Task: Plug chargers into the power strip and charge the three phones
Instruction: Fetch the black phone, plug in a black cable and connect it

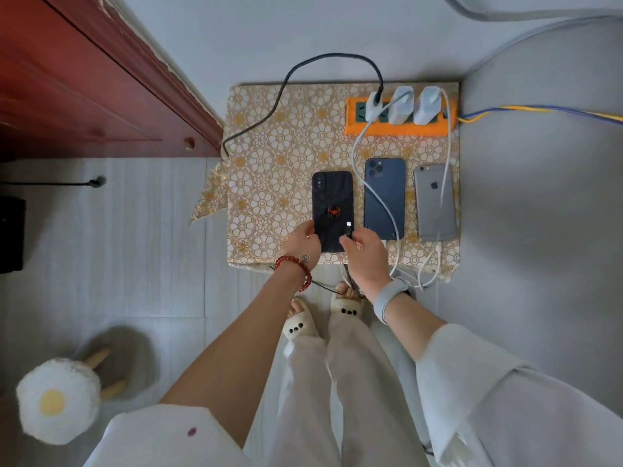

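Three phones lie face down on a small table with a floral cloth point(269, 156). My left hand point(303, 242) grips the lower left edge of the black phone with a red spider point(332, 203). My right hand point(364, 249) pinches the plug end of a black cable point(348, 229), its tip pointing up beside that phone's lower right corner. The dark blue phone point(384, 197) and the silver phone point(435, 203) each have a white cable running to their near ends. An orange power strip point(401, 124) at the back holds three white chargers point(401, 104).
A red wooden door point(84, 79) stands at the left. A fried-egg stool point(59, 399) sits on the floor at lower left. A blue and yellow cord point(539, 112) leaves the strip to the right. My slippered feet point(320, 315) are close to the table's front edge.
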Motion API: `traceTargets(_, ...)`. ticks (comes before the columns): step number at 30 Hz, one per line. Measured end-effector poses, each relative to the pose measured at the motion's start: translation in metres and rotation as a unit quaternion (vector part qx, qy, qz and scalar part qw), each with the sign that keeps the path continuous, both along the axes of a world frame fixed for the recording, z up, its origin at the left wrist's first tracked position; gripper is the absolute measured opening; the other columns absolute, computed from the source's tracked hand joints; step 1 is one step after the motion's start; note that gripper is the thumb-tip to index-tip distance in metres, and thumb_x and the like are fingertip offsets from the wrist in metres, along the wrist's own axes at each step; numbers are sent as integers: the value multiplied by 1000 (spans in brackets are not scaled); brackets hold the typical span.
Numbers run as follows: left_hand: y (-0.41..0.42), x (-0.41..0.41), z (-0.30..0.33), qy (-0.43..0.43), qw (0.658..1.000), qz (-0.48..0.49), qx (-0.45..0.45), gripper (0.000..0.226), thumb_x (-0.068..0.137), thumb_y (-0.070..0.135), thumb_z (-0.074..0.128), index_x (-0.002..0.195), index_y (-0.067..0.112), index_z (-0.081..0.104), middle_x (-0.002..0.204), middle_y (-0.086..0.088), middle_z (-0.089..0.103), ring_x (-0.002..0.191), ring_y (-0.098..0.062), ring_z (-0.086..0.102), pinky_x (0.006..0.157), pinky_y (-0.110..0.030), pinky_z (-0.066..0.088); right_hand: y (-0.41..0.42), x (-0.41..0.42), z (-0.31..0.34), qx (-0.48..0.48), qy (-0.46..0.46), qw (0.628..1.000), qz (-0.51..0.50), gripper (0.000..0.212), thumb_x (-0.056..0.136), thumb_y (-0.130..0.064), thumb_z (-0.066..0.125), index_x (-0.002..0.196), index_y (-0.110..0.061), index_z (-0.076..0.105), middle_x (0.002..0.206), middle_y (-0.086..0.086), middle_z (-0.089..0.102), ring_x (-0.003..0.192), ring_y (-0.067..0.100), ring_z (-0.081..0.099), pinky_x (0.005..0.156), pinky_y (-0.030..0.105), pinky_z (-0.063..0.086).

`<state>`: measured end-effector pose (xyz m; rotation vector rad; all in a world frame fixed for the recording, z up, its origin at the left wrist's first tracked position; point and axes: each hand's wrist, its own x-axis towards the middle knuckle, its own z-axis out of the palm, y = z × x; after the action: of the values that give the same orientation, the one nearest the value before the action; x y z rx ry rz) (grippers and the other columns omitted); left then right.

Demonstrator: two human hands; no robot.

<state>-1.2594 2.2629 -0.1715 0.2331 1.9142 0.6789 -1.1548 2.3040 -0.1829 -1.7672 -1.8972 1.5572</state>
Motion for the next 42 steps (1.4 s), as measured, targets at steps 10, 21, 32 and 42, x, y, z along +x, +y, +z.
traceTargets(10, 13, -5, -6, -72, 993, 86, -30, 29, 87, 11, 50, 113, -1, 51, 114, -20, 59, 103, -34, 57, 95, -46, 45, 9, 14, 3, -108, 49, 989, -90, 36, 86, -17, 54, 51, -25, 51, 39, -19, 51, 48, -3, 46, 51, 14, 32)
traceTargets(21, 20, -13, 8, -156, 972, 174, 12, 23, 89, 3, 49, 108, -6, 55, 76, -7, 59, 64, -15, 57, 40, -15, 48, -20, 33, 22, -64, 37, 997, 12, 30, 95, -23, 35, 81, -1, 51, 62, 9, 50, 68, 37, 56, 67, 48, 43)
traceTargets(32, 23, -12, 13, -175, 966, 189, 15, 27, 89, 1, 48, 113, -9, 52, 77, -8, 59, 65, -17, 57, 46, -19, 52, -16, 18, 29, -109, 15, 994, 9, 31, 90, -23, 41, 82, 0, 60, 63, 3, 52, 73, 35, 56, 73, 48, 50)
traceTargets(42, 24, -9, 13, -201, 952, 228, 27, 22, 89, -3, 45, 109, -9, 52, 77, -9, 58, 62, -18, 60, 43, -20, 53, -17, 13, 29, -152, 20, 988, -36, 27, 89, -23, 41, 74, -15, 63, 58, -12, 53, 57, 12, 48, 72, 39, 46)
